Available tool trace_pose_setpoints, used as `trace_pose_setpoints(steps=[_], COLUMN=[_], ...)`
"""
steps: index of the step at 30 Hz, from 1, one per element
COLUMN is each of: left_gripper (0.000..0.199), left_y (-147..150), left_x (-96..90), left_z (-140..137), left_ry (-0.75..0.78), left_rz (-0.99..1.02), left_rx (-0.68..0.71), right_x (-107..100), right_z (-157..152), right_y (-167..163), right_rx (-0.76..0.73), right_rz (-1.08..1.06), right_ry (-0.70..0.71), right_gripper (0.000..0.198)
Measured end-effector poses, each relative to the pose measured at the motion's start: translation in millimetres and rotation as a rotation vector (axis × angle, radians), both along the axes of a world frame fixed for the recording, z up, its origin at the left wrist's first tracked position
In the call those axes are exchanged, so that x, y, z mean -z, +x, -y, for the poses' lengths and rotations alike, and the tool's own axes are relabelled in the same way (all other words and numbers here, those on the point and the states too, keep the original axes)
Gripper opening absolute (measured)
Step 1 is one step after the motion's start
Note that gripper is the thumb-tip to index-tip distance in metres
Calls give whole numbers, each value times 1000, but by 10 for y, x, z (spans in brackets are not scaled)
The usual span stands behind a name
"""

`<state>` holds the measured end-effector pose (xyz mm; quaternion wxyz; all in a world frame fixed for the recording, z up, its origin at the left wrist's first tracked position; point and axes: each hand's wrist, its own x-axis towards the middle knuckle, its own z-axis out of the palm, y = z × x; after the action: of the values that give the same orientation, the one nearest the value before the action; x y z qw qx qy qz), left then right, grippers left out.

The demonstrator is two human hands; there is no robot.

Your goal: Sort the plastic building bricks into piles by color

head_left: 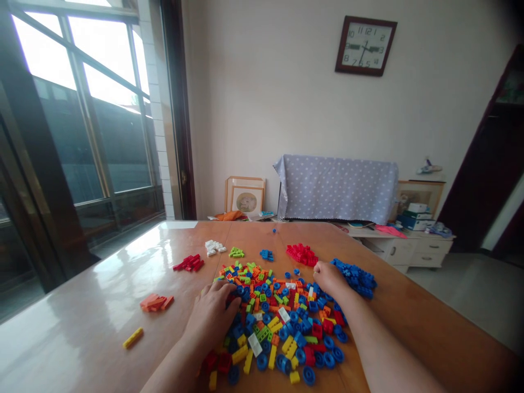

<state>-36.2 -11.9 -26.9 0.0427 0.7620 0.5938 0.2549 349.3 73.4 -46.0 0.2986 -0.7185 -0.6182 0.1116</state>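
A large mixed pile of toy building bricks in red, blue, yellow, green, orange and white lies before me, with blue wheel-like rings among them. My left hand rests over the pile's left edge, fingers stretched out and thumb apart, close to a dark red brick. At the pile's far right, my right hand has its fingers curled together; whatever they may hold is hidden. Just beyond it sits a heap of red bricks. A heap of blue bricks lies to its right.
Small single-colour groups surround the pile: white bricks, green bricks, blue bricks, dark red bricks, orange bricks and a yellow brick. The glossy wooden table ends before a cloth-covered object.
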Motion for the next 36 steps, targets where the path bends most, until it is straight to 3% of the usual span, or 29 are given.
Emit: trace_pose_setpoints(steps=[4, 14, 23, 30, 36], left_gripper=[32, 29, 25, 25, 23], left_y=[4, -17, 32, 55, 136], left_x=[-28, 9, -142, -260, -339], left_z=[24, 12, 156, 267, 342], left_ry=[5, 9, 6, 76, 138], left_rz=[9, 25, 22, 70, 185], left_rx=[1, 16, 9, 5, 177], right_x=[-2, -153, -211, -299, -363], right_z=[19, 197, 307, 508, 737], right_y=[-91, -288, -499, -889, -1288], right_rx=[-42, -163, -263, -458, -597], right_rz=[-202, -575, -616, -616, -648], right_ry=[-18, -60, -121, -186, -196], right_gripper=[8, 27, 25, 30, 28])
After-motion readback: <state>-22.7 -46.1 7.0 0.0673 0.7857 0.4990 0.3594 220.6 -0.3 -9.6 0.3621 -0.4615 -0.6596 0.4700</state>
